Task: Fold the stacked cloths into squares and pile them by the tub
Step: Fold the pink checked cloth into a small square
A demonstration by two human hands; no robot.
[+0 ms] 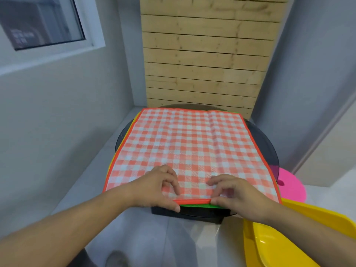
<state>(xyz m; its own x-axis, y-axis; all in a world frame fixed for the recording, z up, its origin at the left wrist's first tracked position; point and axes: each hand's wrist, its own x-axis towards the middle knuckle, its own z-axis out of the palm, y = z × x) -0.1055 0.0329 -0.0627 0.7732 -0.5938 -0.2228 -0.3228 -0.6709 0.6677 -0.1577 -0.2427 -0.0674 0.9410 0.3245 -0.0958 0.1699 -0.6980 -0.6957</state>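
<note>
Left hand (pixel 159 187), right hand (pixel 237 193) both pinch near hem of orange checked cloth (pixel 188 143); I'd lift top layer only, match far hem.

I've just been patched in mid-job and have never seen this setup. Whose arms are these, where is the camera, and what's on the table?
There is no machine here. A person is working with bare hands, and the single picture comes from a camera worn on their head, looking forward and down.

The left hand and the right hand each pinch the near hem of the orange checked cloth, which lies flat on top of a stack. The edge of a green cloth shows just beneath it. The stack rests on a round dark table.

A yellow tub sits at the near right, with a pink round object beyond it. No folded pile is visible yet.
</note>
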